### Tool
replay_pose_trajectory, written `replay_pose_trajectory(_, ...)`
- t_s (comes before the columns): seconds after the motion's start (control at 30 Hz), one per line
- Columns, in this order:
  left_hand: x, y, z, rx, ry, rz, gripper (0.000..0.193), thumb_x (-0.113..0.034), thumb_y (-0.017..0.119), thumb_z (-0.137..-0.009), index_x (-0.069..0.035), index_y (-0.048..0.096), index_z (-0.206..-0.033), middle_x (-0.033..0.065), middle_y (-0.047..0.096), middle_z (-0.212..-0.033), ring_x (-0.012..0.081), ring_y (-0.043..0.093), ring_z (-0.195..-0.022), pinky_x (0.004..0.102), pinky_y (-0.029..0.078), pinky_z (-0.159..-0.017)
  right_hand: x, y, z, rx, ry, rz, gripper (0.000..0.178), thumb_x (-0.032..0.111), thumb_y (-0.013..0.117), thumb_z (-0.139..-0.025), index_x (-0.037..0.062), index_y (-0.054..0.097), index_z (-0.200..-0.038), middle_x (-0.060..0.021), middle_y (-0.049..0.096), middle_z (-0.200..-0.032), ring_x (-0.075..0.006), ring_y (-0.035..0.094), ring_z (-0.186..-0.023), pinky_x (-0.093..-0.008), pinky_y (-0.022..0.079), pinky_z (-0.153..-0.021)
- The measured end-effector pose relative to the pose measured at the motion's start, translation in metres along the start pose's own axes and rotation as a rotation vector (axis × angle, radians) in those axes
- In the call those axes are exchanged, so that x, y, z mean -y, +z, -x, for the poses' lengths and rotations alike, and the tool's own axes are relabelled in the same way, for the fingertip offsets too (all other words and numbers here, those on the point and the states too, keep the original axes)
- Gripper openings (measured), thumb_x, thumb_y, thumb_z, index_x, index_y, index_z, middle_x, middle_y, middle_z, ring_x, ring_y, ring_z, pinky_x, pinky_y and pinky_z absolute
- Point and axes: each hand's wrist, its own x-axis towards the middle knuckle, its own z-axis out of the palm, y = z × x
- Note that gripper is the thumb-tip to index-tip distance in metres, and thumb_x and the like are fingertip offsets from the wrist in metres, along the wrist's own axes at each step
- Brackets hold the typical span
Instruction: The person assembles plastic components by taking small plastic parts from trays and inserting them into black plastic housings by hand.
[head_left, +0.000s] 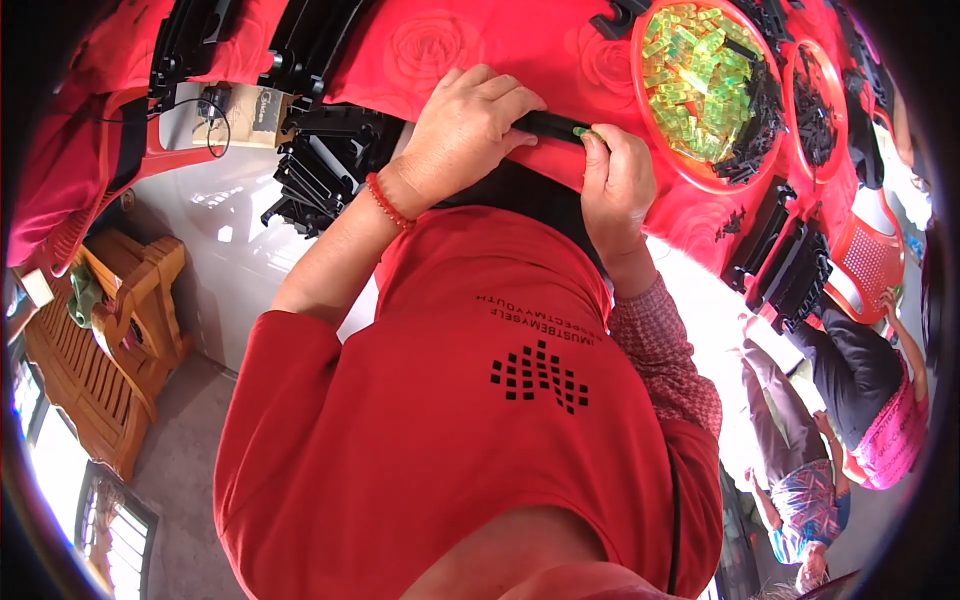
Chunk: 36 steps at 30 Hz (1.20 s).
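A long black plastic bar (555,126) lies between my two hands over the red cloth in front of me. My left hand (468,118) is wrapped over the bar's left part, fingers closed on it. At the bar's right end, my right hand (620,172) pinches a small translucent yellow-green piece (581,131) between thumb and forefinger. The piece touches the bar or sits in it; I cannot tell which. To the right stands a red-rimmed round basin (690,85) filled with similar yellow-green pieces and small black parts.
The red rose-patterned cloth (430,45) covers the table. A second red basket (815,110) holds small black parts. Black bars (330,170) are stacked at my left, more (790,265) at the right near a red plastic chair (868,255). A wooden bench (110,340) stands left; two people (805,500) are at the right.
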Motion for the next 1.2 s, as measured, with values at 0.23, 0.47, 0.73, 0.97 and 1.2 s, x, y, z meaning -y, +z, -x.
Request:
replay_pose_trajectory(0.23,-0.003,0.001,-0.004,-0.016,0.017,-0.009,0.034,-0.018,0.079,-0.07,-0.011,0.069,-0.102,0.0041,0.067,-0.095,0.0269,0.06,-0.092,0.0392,0.049,-0.084,-0.002,0.002,-0.002,-0.025,-0.029,0.047,0.021,0.005,0.073,-0.084,0.004,0.061,-0.101,-0.0105,0.064,-0.087,-0.0292,0.061,-0.076,-0.0397,0.049,-0.068)
replay_pose_trajectory(0.47,-0.008,-0.007,0.0,-0.004,-0.019,-0.051,0.031,-0.018,0.079,-0.072,-0.01,0.068,-0.1,0.0058,0.066,-0.093,0.0289,0.06,-0.092,0.0396,0.049,-0.083,0.015,-0.023,-0.014,-0.147,0.326,-0.261,0.015,0.001,0.069,-0.088,-0.001,0.066,-0.102,-0.0154,0.067,-0.091,-0.0285,0.066,-0.083,-0.0373,0.053,-0.074)
replay_pose_trajectory(0.73,-0.032,-0.023,0.018,0.011,-0.134,-0.085,0.034,-0.017,0.08,-0.073,-0.006,0.061,-0.099,0.0092,0.066,-0.089,0.0311,0.065,-0.081,0.0414,0.051,-0.073,-0.06,-0.066,-0.056,0.061,0.673,-0.057,0.023,0.018,0.063,-0.094,0.0044,0.069,-0.112,-0.021,0.067,-0.103,-0.0325,0.067,-0.087,-0.0381,0.053,-0.075)
replay_pose_trajectory(0.97,-0.05,-0.02,0.014,-0.115,-0.226,0.113,0.038,-0.017,0.081,-0.075,-0.006,0.059,-0.104,0.0128,0.065,-0.088,0.032,0.066,-0.081,0.0408,0.052,-0.071,-0.016,-0.061,-0.05,-0.071,0.349,-0.024,0.031,0.023,0.059,-0.099,-0.0028,0.063,-0.116,-0.016,0.066,-0.095,-0.0251,0.066,-0.08,-0.0359,0.054,-0.071)
replay_pose_trajectory(1.2,-0.058,-0.022,0.005,0.101,-0.391,0.935,0.038,-0.016,0.074,-0.088,-0.001,0.058,-0.119,0.0093,0.068,-0.101,0.0222,0.067,-0.089,0.0332,0.053,-0.081,0.012,-0.074,-0.065,-0.069,0.585,-0.489,0.028,0.024,0.06,-0.101,-0.0026,0.065,-0.108,-0.0041,0.067,-0.087,-0.0077,0.06,-0.071,-0.0238,0.051,-0.06)
